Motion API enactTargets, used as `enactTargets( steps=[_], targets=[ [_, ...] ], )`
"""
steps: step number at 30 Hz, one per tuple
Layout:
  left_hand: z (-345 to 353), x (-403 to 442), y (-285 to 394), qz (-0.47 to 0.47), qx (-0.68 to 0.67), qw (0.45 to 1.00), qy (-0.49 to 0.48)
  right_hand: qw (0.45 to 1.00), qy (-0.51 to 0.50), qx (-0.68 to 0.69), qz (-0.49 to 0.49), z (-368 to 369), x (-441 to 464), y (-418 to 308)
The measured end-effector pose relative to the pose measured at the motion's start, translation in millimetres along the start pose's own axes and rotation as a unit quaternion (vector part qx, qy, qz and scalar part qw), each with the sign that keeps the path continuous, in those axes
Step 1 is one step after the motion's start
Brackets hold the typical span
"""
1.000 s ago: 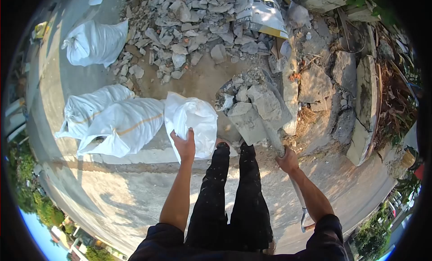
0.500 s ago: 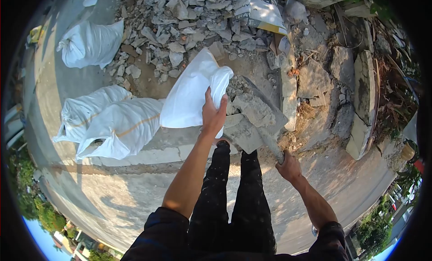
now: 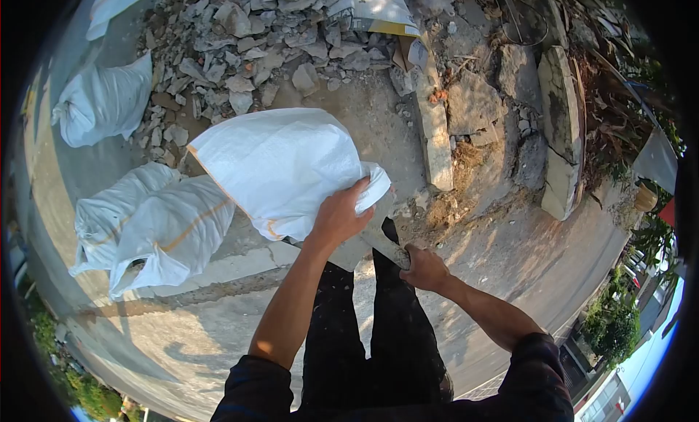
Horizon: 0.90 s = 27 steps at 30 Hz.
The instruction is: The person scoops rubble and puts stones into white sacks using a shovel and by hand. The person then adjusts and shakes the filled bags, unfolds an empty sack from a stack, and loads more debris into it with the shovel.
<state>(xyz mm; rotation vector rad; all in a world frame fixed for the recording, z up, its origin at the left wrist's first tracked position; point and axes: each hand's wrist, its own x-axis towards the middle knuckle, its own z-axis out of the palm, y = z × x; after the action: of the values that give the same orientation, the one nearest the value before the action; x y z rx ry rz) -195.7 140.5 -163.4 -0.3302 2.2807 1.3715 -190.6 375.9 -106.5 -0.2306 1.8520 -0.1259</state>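
A white woven sack (image 3: 273, 167) bulges out in front of my legs, its mouth turned toward the right. My left hand (image 3: 341, 212) is closed on the folded rim of that mouth. Behind and below the sack, part of a grey, dusty scoop-like pan (image 3: 351, 253) shows; the rest is covered by the sack and my left hand. My right hand (image 3: 426, 267) is wrapped round the pan's rough grey handle, to the right of my left hand. Whether rubble is still on the pan is hidden.
A heap of broken concrete (image 3: 218, 50) lies ahead. Filled white sacks (image 3: 182, 225) lie at the left, with another standing sack (image 3: 103, 101) farther off. A concrete curb (image 3: 435, 142), slabs (image 3: 473, 105) and a printed bag (image 3: 382, 10) are on the right.
The rubble-laden pan has moved left and in toward the sack, which now covers most of it. The sack has swung round and bulged wider. Both hands have come closer together.
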Motion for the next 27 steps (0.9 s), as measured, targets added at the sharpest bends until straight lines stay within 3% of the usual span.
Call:
enactTargets(
  steps=[2, 4, 5, 7, 11, 15, 17, 19, 21, 23, 25, 26, 27],
  targets=[
    [-3, -30, -2, 0.006, 0.008, 1.0, -0.013, 0.999, 0.021, 0.028, -0.005, 15, 5, 3],
    [-14, -55, -7, -0.015, 0.013, 0.995, 0.097, 0.997, 0.045, 0.055, -0.011, 22, 9, 1],
    [-20, -62, -12, -0.013, 0.012, 0.995, 0.095, 0.995, 0.053, 0.084, -0.003, 24, 10, -2],
    [-35, -73, -27, 0.042, 0.203, 0.961, 0.182, 0.992, 0.059, 0.11, 0.006, 26, 9, -8],
    [-55, -56, -64, 0.078, 0.233, 0.93, 0.275, 0.978, 0.094, 0.183, 0.027, 14, -3, -22],
    [-51, -40, -87, 0.033, 0.154, 0.937, 0.311, 0.967, 0.078, 0.241, 0.019, -3, -22, -32],
    [-40, -49, -89, -0.003, 0.022, 0.954, 0.298, 0.967, 0.063, 0.246, 0.018, -10, -30, -34],
    [-23, -67, -81, -0.034, -0.038, 0.968, 0.244, 0.966, 0.042, 0.253, 0.007, -23, -32, -43],
    [-1, -88, -67, -0.044, -0.153, 0.977, 0.145, 0.959, -0.012, 0.277, 0.057, -47, -29, -53],
    [22, -102, -57, -0.102, -0.209, 0.966, 0.115, 0.972, -0.002, 0.225, 0.063, -66, -14, -66],
    [21, -92, -50, -0.096, -0.27, 0.95, 0.126, 0.993, -0.049, 0.105, 0.033, -85, 3, -83],
    [17, -81, -50, -0.099, -0.222, 0.958, 0.154, 0.993, -0.045, 0.106, 0.039, -87, 12, -88],
    [14, -70, -49, -0.094, -0.173, 0.964, 0.182, 0.999, -0.037, 0.015, 0.005, -88, 25, -90]
  ],
)
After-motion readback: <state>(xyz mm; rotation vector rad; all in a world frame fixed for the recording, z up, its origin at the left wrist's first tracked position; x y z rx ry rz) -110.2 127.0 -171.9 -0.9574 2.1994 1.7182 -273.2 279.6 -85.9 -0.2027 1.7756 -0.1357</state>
